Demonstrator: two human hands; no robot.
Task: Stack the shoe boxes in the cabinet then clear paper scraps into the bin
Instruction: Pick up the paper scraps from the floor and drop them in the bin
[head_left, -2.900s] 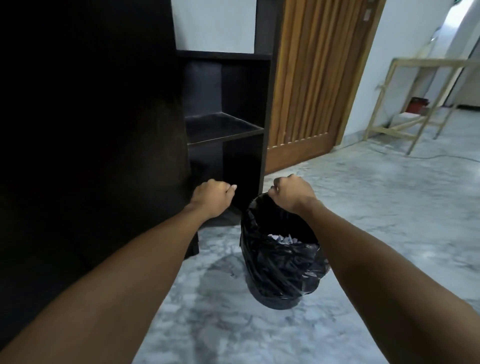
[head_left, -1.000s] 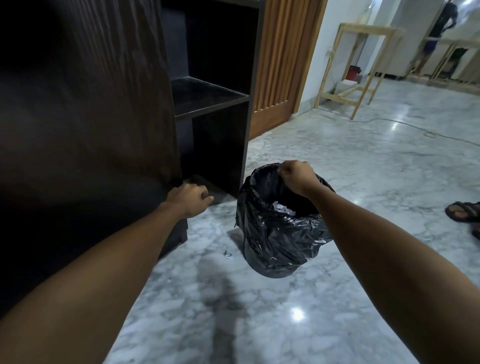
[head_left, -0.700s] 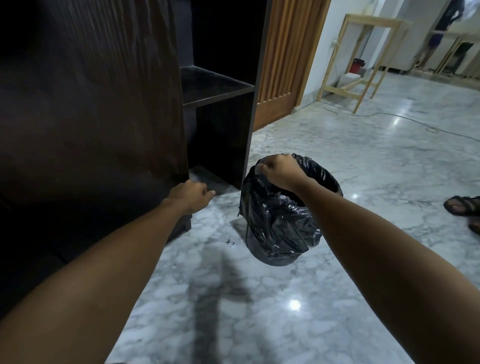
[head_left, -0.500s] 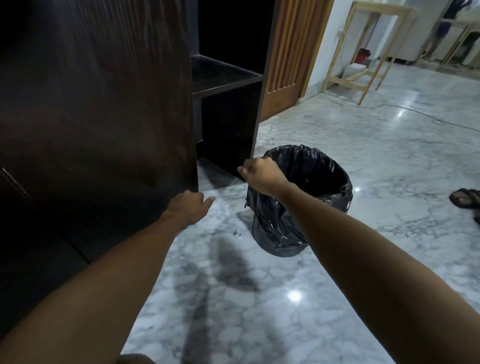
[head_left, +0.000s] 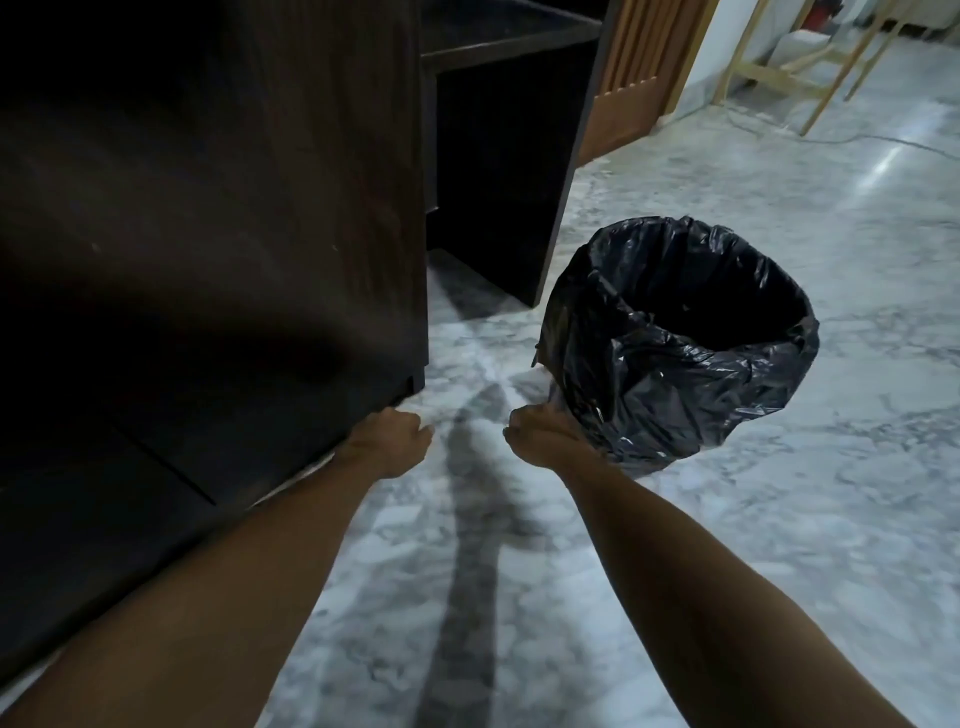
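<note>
Standing at left, the dark cabinet (head_left: 218, 218) rises from the marble floor (head_left: 779, 519). Left hand (head_left: 387, 441), fingers curled into a loose fist, holds nothing and hangs beside the cabinet's lower corner. Right hand (head_left: 543, 436), fingers curled, sits against the bin's near side; whether it pinches anything cannot be told. Bin (head_left: 685, 338), lined with black plastic, stands tilted on the floor just right of the cabinet.

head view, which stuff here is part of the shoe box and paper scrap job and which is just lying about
Part of the job:
- bin, black liner, on the floor
- cabinet, dark wood
- right hand, low beside the bin
- left hand, curled by the cabinet's bottom corner

Just about:
- wooden frame
- cable
- door
</note>
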